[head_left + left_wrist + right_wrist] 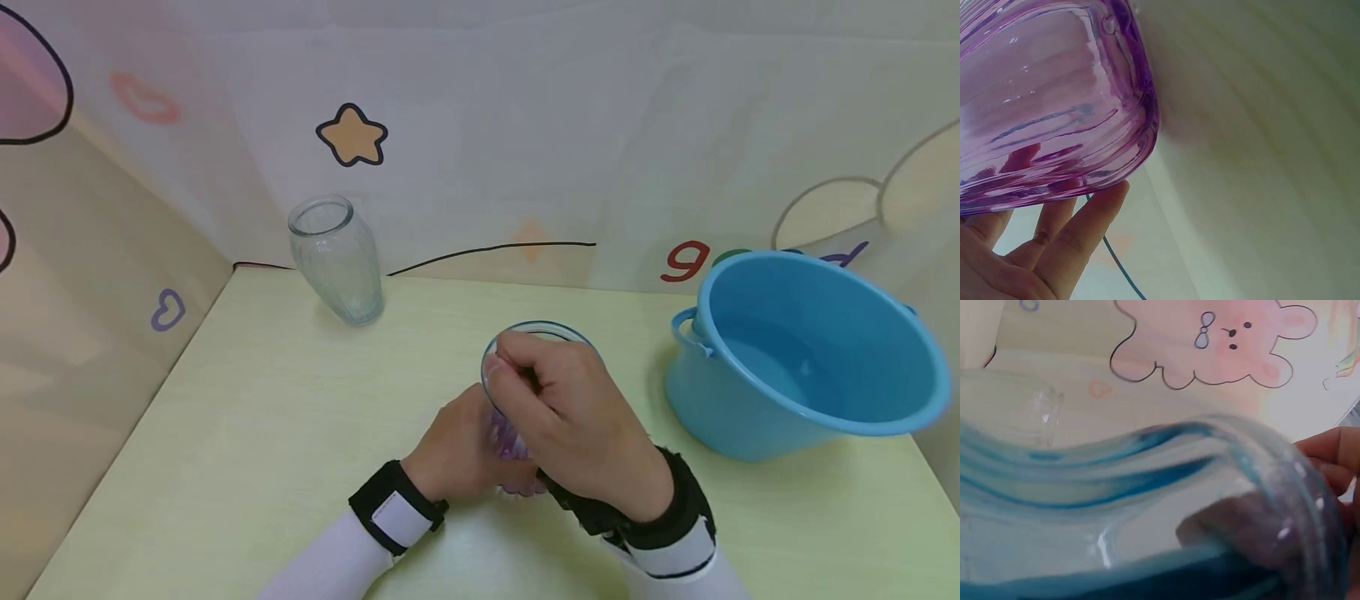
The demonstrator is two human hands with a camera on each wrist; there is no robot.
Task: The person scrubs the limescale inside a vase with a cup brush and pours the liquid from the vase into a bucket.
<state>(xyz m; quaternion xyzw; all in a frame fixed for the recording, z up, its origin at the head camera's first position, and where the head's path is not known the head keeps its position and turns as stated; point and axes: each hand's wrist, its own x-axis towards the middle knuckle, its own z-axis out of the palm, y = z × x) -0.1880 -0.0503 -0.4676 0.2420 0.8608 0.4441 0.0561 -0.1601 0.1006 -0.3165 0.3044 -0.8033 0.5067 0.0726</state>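
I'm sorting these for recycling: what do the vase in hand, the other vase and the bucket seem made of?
Held vase: likely purple-tinted ribbed glass, see-through and glossy. Clear vase: probably glass too, transparent, ribbed. Bucket: seemingly blue plastic, opaque, smooth with a soft sheen.

clear ribbed glass vase [335,258] standing upper left of centre on pale green table [247,442], blue plastic bucket [806,354] at right, cartoon-patterned backdrop [465,125] behind

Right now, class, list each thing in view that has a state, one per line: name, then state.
Purple glass vase: upright on the table, gripped by both hands.
Left hand: fingers round the vase's side.
Right hand: fingers curled over its rim.
Clear glass vase: upright, empty, untouched.
Blue bucket: tilted, open.
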